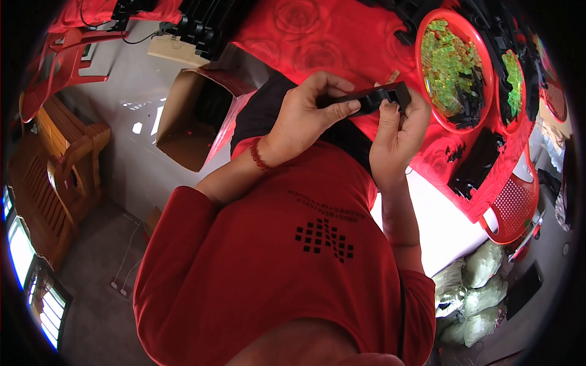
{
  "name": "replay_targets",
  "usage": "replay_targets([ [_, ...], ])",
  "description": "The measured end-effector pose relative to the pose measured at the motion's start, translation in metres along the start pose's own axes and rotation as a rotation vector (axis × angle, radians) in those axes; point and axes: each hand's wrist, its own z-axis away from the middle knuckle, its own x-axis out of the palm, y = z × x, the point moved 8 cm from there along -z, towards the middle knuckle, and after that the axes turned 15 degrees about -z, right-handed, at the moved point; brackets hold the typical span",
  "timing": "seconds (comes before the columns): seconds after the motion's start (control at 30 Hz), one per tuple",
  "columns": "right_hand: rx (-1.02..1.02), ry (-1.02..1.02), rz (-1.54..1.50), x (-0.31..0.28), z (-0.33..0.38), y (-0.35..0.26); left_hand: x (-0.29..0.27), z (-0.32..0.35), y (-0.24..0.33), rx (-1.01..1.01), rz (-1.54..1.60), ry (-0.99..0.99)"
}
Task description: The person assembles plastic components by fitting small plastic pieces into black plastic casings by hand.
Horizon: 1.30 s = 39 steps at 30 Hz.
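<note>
Both of my hands grip one long black plastic part [368, 104] in front of my body, by the near edge of the red-covered table. My left hand [308, 110] pinches its left end between thumb and fingers. At the other end my right hand [400, 131] is wrapped round it, the thumb pressed on its near side. A small yellowish piece [392, 77] shows just beyond the right end; whether it touches the part I cannot tell. Right of my hands stands a red basin [421, 67] holding many yellow-green translucent pieces [448, 67] and small black pieces [467, 97].
Another red basin [520, 129] with green pieces stands farther right. Black parts [479, 161] lie on the red tablecloth [293, 36]. An open cardboard box [177, 131] is on the floor at left, near a wooden bench [67, 152]. Stuffed bags [482, 299] lie at lower right.
</note>
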Motion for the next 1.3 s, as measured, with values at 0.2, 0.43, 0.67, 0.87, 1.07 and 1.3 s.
replay_targets([
  [0.2, -0.007, -0.028, 0.071, -0.004, 0.015, -0.002, 0.003, 0.006, -0.005, -0.155, 0.191, -0.072],
  [0.43, 0.08, -0.006, 0.027, 0.0, 0.01, 0.001, 0.007, 0.001, -0.025, -0.249, 0.23, -0.173],
  [0.67, 0.259, 0.038, 0.019, -0.015, 0.002, 0.027, 0.008, 0.001, -0.016, -0.215, 0.164, -0.415],
  [0.87, 0.281, 0.057, 0.003, -0.02, -0.001, 0.032, 0.005, -0.001, -0.011, -0.194, 0.143, -0.408],
  [1.07, 0.349, 0.129, -0.117, -0.018, -0.004, 0.038, 0.004, 0.0, -0.017, -0.26, 0.217, -0.441],
  [1.3, 0.383, 0.14, -0.221, -0.019, -0.004, 0.044, 0.001, 0.005, -0.007, -0.255, 0.167, -0.404],
])
